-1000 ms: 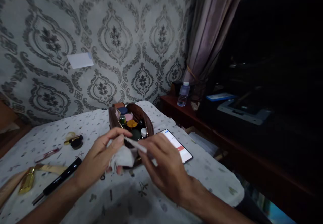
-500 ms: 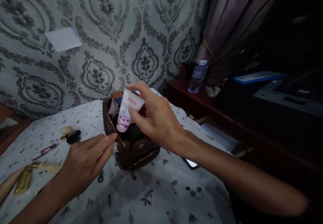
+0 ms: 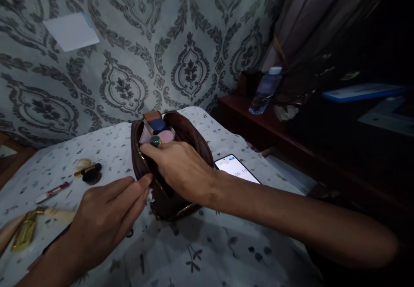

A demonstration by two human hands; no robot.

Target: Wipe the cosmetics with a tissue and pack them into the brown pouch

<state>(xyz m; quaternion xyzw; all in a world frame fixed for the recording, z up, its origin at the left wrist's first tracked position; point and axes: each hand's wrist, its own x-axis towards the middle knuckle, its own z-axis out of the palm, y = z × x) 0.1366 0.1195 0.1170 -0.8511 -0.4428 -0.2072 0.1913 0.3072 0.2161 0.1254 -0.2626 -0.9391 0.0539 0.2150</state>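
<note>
A brown bag (image 3: 174,205) lies unzipped on the patterned sheet. Inside it a dark blue round item (image 3: 157,125), a pink round item (image 3: 166,136) and a green-topped item (image 3: 155,140) show near the far end. My right hand (image 3: 184,170) reaches into the bag; its fingertips are hidden inside, and the tube is out of sight. My left hand (image 3: 110,209) is closed, its fingers pinched at the bag's left edge by the zipper.
Left of the bag lie a makeup brush (image 3: 92,173), a lip gloss tube (image 3: 52,192) and a gold bottle (image 3: 25,231). A lit phone (image 3: 237,170) rests to the right. A clear bottle (image 3: 265,91) stands on the dark red ledge (image 3: 239,114).
My right hand has gone down into the bag, and the pink and white tube it held above the opening no longer shows. More of the phone is visible. My left hand stays at the bag's edge.
</note>
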